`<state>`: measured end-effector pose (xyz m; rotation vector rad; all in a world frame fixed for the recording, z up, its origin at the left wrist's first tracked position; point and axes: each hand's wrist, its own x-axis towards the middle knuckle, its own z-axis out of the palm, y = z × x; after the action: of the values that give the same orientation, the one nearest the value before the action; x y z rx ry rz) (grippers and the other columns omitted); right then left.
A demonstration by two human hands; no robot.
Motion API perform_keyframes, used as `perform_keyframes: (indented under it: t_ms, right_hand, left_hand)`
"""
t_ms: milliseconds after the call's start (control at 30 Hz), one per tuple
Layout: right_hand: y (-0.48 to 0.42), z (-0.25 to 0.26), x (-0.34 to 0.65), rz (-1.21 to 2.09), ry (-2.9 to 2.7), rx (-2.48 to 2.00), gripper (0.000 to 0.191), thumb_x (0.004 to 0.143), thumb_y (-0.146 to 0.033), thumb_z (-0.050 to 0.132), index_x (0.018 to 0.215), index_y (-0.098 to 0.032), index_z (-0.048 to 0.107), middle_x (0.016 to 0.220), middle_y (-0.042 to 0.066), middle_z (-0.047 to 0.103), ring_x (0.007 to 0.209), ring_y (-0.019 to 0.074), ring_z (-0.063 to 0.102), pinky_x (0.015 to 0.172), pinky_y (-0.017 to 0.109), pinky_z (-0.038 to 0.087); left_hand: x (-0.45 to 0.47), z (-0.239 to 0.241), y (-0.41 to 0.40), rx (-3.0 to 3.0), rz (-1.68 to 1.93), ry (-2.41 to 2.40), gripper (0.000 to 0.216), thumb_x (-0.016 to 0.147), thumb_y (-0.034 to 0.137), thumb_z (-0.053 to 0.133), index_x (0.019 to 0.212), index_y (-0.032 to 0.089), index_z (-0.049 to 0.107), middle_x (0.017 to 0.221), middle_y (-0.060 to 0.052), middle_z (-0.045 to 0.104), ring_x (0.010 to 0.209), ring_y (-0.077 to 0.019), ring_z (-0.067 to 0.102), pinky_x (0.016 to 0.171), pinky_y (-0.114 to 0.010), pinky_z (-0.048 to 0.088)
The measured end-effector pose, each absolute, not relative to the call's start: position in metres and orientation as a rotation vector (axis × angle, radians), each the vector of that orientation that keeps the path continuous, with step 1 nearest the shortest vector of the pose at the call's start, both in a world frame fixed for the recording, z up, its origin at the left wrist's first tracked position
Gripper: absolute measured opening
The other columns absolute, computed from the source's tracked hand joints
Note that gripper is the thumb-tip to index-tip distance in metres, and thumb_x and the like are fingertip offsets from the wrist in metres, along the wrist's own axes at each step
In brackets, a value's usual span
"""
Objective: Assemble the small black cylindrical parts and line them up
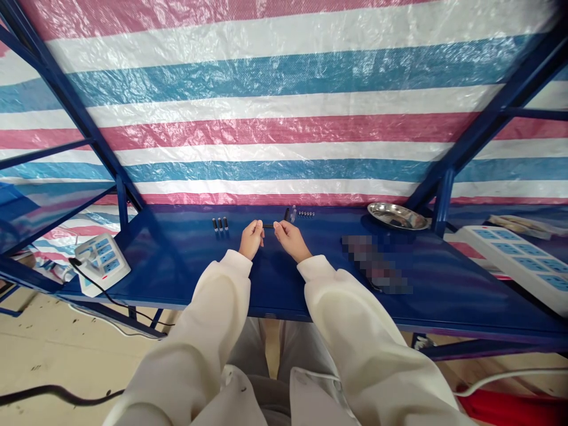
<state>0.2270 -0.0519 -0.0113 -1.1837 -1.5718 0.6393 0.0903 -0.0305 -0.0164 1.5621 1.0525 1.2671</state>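
Over the middle of the blue table (177, 275), my left hand (252, 238) and my right hand (288, 238) pinch a thin black rod (268, 225) from its two sides. The rod lies roughly level between my fingertips, and its ends are hidden in them. Left of my left hand, three short black tubes (220, 224) with silvery ends stand in a row. Just behind my right hand are a black stick (286, 213) and some clear small pieces (293, 213). Several tiny metal parts (306, 214) sit in a line to the right of those.
An oval metal tray (397, 216) stands at the back right. A blurred-out dark object (375, 263) lies nearer the front. White power strips (104, 263) sit at both sides, a black cable (97, 287) trailing from the left one. Blue frame posts (444, 201) and striped sheeting (284, 130) enclose the back.
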Motion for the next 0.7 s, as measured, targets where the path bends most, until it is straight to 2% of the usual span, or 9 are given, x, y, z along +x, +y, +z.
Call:
perform_keyframes:
  t_ms: [233, 400, 567, 700]
  right_hand:
    - [-0.0551, -0.0086, 0.2279, 0.542, -1.645, -1.202, 0.046, 0.086, -0.060, 0.031, 0.062, -0.022, 0.042, 0.058, -0.001, 0.050, 0.054, 0.0120, 0.046, 0.059, 0.026, 0.038]
    - [-0.0554, -0.0094, 0.2267, 0.579, -1.622, -1.180, 0.048, 0.084, -0.063, 0.033, 0.061, -0.022, 0.041, 0.056, -0.002, 0.049, 0.053, 0.0118, 0.045, 0.057, 0.025, 0.039]
    - [-0.0510, -0.0116, 0.2261, 0.850, -1.412, -1.120, 0.048, 0.083, -0.066, 0.032, 0.066, -0.023, 0.043, 0.053, -0.004, 0.048, 0.040, 0.0095, 0.040, 0.043, 0.025, 0.034]
    - [-0.0461, -0.0144, 0.2285, 0.845, -1.367, -1.115, 0.047, 0.082, -0.064, 0.039, 0.059, -0.022, 0.040, 0.047, -0.005, 0.044, 0.037, 0.0085, 0.038, 0.041, 0.024, 0.033]
  left_hand:
    - [0.0895, -0.0138, -0.0314, 1.499, 1.226, 1.094, 0.052, 0.085, 0.058, 0.038, 0.052, 0.017, 0.041, 0.043, 0.005, 0.041, 0.036, -0.0062, 0.043, 0.040, -0.020, 0.031]
    - [0.0881, -0.0128, -0.0314, 1.489, 1.235, 1.095, 0.054, 0.084, 0.058, 0.039, 0.050, 0.017, 0.040, 0.042, 0.004, 0.040, 0.036, -0.0059, 0.042, 0.039, -0.020, 0.031]
    - [0.0886, -0.0121, -0.0304, 1.476, 1.253, 0.944, 0.038, 0.081, 0.054, 0.050, 0.073, 0.017, 0.048, 0.056, 0.005, 0.050, 0.036, -0.0048, 0.045, 0.038, -0.019, 0.031]
    - [0.0894, -0.0127, -0.0296, 1.518, 1.221, 0.903, 0.033, 0.077, 0.047, 0.058, 0.088, 0.017, 0.050, 0.061, 0.006, 0.053, 0.035, -0.0048, 0.046, 0.037, -0.019, 0.032]
